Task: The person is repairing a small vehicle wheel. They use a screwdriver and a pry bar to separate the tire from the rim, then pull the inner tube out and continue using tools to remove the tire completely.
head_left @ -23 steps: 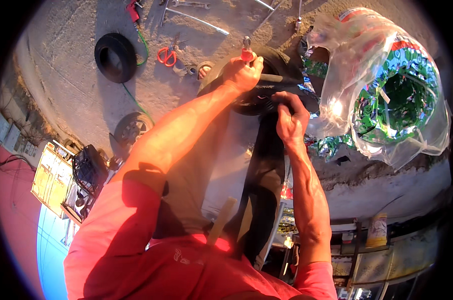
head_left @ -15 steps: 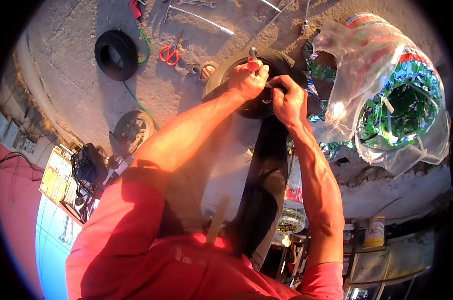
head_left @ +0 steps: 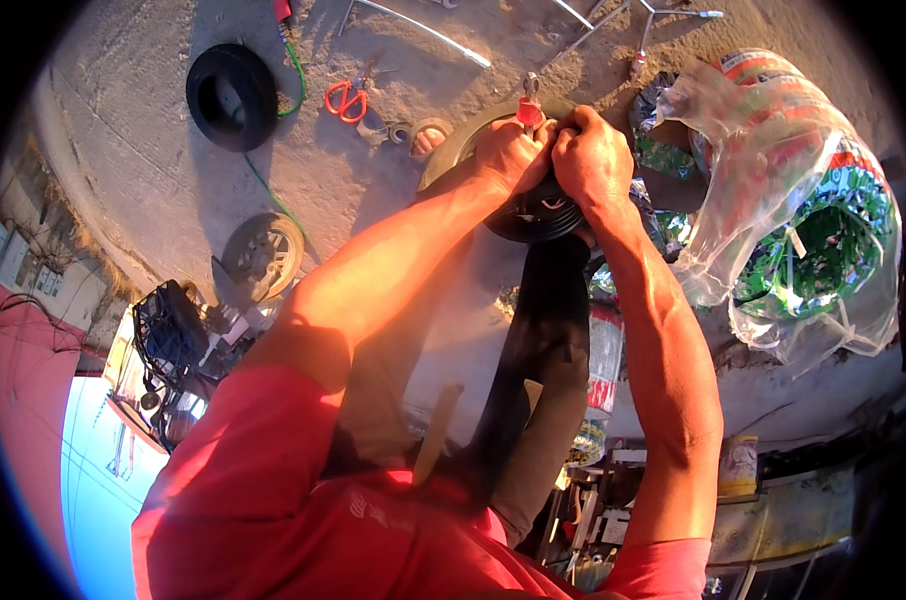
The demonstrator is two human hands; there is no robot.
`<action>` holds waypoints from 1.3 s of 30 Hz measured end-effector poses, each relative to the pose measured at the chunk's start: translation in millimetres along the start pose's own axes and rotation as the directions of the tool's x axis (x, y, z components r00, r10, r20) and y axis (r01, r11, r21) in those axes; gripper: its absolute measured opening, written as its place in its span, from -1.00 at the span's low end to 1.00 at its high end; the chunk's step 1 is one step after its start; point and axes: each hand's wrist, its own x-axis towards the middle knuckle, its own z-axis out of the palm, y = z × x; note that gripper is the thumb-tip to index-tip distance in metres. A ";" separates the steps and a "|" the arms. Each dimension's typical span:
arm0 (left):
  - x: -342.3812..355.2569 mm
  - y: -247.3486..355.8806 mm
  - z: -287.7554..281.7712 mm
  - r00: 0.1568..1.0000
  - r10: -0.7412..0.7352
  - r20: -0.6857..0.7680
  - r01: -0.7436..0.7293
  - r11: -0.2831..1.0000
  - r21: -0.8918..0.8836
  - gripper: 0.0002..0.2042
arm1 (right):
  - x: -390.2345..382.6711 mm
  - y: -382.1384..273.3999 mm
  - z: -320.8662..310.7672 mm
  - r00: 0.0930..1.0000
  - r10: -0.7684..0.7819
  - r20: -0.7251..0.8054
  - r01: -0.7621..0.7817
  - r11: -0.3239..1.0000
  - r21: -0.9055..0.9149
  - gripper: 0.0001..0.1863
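Rough concrete floor (head_left: 123, 150), sunlit, scattered w/ tools & tire parts. Both hands meet at top centre over a small black ribbed tire (head_left: 543, 215), which sits at the lower edge of a grey-rimmed wheel (head_left: 453, 160). Left hand (head_left: 508, 155) is curled tight on the tire's upper edge, fingers closed round a red-handled tool (head_left: 526, 105) whose metal tip sticks up past the knuckles. Right hand (head_left: 593, 155) is clenched too, gripping the same edge, touching the left hand thumb-to-thumb. Exactly what the right fingers pinch can't be told; they wrap out of sight.

Black rubber inner tube (head_left: 548, 340) hangs down from the tire btwn the forearms toward the person's lap.

Right of the hands: clear plastic bag (head_left: 773, 180) around green-printed wrapped tires (head_left: 823, 240), close beside the right wrist. Left side: orange-handled scissors (head_left: 346, 100) near the wheel, a loose black tire (head_left: 233, 95) well apart at upper left, a small spoked wheel (head_left: 263, 255) below it, and a green hose (head_left: 293, 70) running btwn them. Metal rods (head_left: 423, 28) along the top edge.
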 end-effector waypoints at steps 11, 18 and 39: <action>57.4 -17.2 9.7 0.983 -0.141 0.116 0.143 0.990 -0.010 -0.60 | 26.1 -13.2 9.9 0.987 -0.008 -0.158 0.018 0.998 0.058 -0.80; 28.3 -0.9 -6.8 0.998 0.031 0.048 -0.032 0.999 0.012 -0.67 | -26.1 13.8 -15.2 0.995 -0.043 -0.088 0.057 0.983 0.172 -0.73; 4.1 13.7 -3.2 0.996 -0.007 0.087 0.007 1.000 0.007 -0.69 | -242.9 69.6 37.7 0.730 0.297 0.616 -0.658 0.061 0.751 -0.62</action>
